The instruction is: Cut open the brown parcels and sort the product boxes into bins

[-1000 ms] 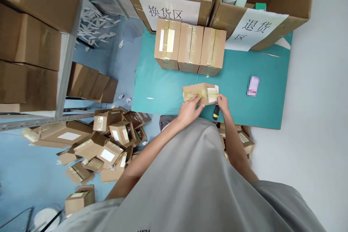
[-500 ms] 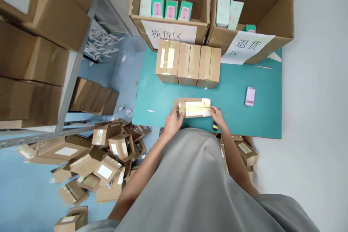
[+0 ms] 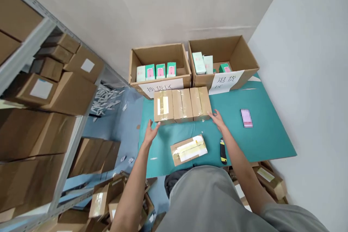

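Three taped cardboard boxes [image 3: 182, 106] stand side by side in a row on the green table. My left hand [image 3: 151, 132] is at the row's left end, fingers spread, its thumb close to the lower left corner. At the right end my right hand [image 3: 216, 119] has its fingers apart and close to the last box; whether they touch it I cannot tell. Nearer my body lies a single small cardboard box [image 3: 188, 150] with a white label and yellowish tape, out of both hands. A black and yellow box cutter [image 3: 223, 151] rests to its right.
Behind the row stand two large open cartons [image 3: 160, 51] with green and pink product boxes [image 3: 161, 71] and paper signs. A pink blurred item [image 3: 246, 118] lies on the table [image 3: 261, 141] at right. Shelves [image 3: 58, 152] of cartons fill the left; discarded boxes [image 3: 99, 203] lie on the floor.
Both hands have let go of the small labelled box, now lying near the table's front, and moved forward to either end of the row. The view has tilted up.
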### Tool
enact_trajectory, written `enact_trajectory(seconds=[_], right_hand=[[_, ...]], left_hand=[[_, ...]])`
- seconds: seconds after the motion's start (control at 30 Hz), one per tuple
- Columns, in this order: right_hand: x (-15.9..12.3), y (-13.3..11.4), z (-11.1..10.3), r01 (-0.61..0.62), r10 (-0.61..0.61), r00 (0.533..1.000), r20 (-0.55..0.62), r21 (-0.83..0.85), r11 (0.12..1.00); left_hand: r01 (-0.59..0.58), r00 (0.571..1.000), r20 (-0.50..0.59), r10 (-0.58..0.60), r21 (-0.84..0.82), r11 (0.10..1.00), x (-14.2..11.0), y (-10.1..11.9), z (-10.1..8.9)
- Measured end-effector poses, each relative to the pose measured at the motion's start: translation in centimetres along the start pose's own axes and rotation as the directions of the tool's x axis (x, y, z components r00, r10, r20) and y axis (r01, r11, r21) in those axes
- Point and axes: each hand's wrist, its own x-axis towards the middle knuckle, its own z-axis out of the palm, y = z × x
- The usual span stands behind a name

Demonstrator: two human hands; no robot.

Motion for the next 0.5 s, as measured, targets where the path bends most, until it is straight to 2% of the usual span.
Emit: enact_trajectory(seconds=[0.1,0.2,0.37,0.5], right_hand=[[0.8,-1.1,1.6,-0.033,0.03,0.997,0.068,0.046,0.998],[0.8,-0.9,2.6,-0.065,0.059,0.994,0.087,0.068,0.996],[1.1,-0.8,2.5,-0.099,0.083,0.987,0.139,0.107,0.989],[1.1,-0.9,2.3,-0.094,0.071,0.983,0.171,0.13,0.987]], left_hand=[[0.006,0.997,0.081,-0.002,-0.057,0.998,3.7,2.0,0.2],[0.018,0.987,0.161,-0.003,-0.095,0.995,5.6,2.4,0.6],[-0.001,0.975,0.221,0.022,-0.095,0.995,6.5,2.7,0.5],[0.002,0.976,0.216,0.015,-0.075,0.997,5.5,4.0,0.3]])
